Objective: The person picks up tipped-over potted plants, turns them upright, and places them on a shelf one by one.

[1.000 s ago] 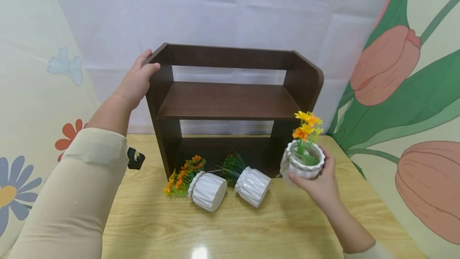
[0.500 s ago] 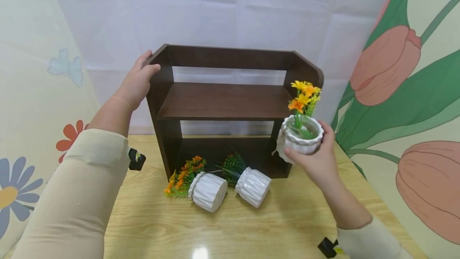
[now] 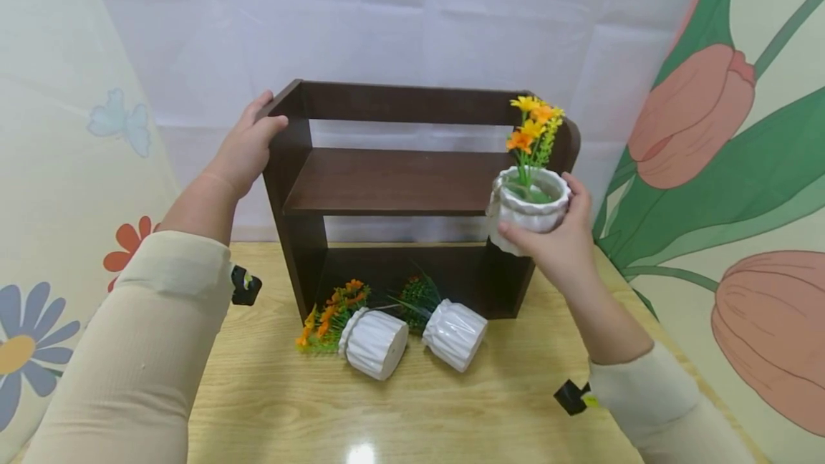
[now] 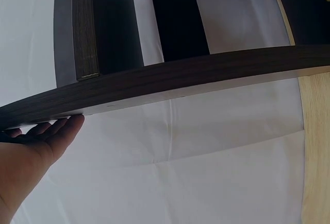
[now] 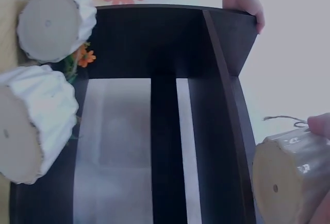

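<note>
Upright glossy white pot [image 3: 525, 218], wavy rim [image 3: 530, 208], yellow and orange flowers [image 3: 533, 127]

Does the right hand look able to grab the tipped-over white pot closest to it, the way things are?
Probably not just yet: the right hand grips another pot. With that set down, likely yes: the tipped-over pot lies in front of the shelf, and nothing seems to block it.
</note>
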The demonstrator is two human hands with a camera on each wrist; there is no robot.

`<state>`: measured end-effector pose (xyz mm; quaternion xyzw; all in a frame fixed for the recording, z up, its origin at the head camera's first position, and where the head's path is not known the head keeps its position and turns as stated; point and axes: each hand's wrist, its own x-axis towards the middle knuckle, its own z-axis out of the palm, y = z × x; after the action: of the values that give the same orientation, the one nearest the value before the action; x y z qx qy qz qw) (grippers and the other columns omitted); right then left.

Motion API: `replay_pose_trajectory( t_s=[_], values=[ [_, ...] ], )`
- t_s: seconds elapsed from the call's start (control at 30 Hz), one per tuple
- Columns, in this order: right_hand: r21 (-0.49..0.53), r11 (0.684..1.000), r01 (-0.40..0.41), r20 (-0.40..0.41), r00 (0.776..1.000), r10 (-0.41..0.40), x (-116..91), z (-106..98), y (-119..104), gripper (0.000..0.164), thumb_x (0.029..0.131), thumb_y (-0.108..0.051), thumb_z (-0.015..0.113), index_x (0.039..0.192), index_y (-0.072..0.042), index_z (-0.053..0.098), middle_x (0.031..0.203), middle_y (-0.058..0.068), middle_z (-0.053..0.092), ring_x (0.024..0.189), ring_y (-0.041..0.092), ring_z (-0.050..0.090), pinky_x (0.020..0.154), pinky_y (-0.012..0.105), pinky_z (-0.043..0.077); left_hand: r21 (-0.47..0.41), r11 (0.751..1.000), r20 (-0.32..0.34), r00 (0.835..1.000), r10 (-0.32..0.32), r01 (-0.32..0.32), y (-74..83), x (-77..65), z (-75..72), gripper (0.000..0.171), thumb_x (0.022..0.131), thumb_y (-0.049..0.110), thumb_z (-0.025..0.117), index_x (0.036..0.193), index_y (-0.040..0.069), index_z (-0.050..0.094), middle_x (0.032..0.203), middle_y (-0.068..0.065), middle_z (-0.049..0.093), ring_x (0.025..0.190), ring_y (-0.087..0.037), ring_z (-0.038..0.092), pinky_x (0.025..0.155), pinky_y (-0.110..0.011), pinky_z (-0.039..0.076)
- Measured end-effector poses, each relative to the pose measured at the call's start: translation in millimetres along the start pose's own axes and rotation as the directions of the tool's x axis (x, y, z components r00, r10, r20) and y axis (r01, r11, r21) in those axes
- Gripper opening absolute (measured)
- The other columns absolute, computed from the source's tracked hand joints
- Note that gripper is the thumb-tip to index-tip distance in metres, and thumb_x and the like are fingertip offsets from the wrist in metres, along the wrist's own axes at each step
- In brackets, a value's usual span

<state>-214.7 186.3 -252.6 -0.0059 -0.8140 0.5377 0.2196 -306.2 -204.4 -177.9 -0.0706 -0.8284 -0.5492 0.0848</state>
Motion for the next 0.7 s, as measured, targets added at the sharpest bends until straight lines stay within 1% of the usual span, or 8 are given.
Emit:
replay_pose_trajectory(
  t_s=[0.2,0.3,0.57,0.7],
  values=[
    [0.024,1.0,-0.004,0.013,1.0,0.004,12.6,4.7,-10.1,0.111,0.07,-0.022,0.087,0.152,-0.021,0.012,0.153,0.009,0.031,0.133,0.027,0.039,0.11,0.046,0.039,0.002,1.0,-0.003,1.0,0.001,-0.001,0.7,-1.1,0.6,0.068,0.099,0.046,0.031,0.159,0.03,0.002,0.166,-0.01,0.005,0.149,-0.035,0.016,0.121,-0.054,0.013],
    [0.025,1.0,0.002,0.002,1.0,-0.002,19.1,7.9,-13.1,0.111,0.07,-0.022,0.087,0.152,-0.02,0.013,0.152,0.01,0.032,0.133,0.026,0.039,0.11,0.044,0.039,0.006,1.0,-0.007,1.0,0.002,-0.002,2.3,-1.9,2.1,0.068,0.099,0.046,0.031,0.159,0.03,0.002,0.166,-0.01,0.006,0.149,-0.035,0.017,0.121,-0.054,0.013],
    [0.053,0.999,0.01,-0.023,1.0,-0.009,38.9,18.2,-14.5,0.11,0.07,-0.021,0.088,0.151,-0.018,0.014,0.152,0.009,0.033,0.133,0.024,0.039,0.111,0.041,0.039,0.0,1.0,0.005,1.0,0.004,-0.004,1.4,-1.2,2.4,0.068,0.1,0.045,0.031,0.159,0.029,0.0,0.166,-0.011,0.004,0.15,-0.034,0.013,0.121,-0.055,0.011],
    [0.055,0.998,0.028,-0.044,0.999,-0.025,49.6,23.1,-14.0,0.11,0.068,-0.022,0.089,0.15,-0.017,0.016,0.15,0.01,0.035,0.132,0.023,0.04,0.111,0.04,0.038,-0.008,1.0,0.005,1.0,0.007,-0.006,-0.5,-0.2,1.0,0.068,0.1,0.044,0.031,0.159,0.029,0.0,0.166,-0.011,0.004,0.15,-0.034,0.014,0.121,-0.053,0.012]
  ],
)
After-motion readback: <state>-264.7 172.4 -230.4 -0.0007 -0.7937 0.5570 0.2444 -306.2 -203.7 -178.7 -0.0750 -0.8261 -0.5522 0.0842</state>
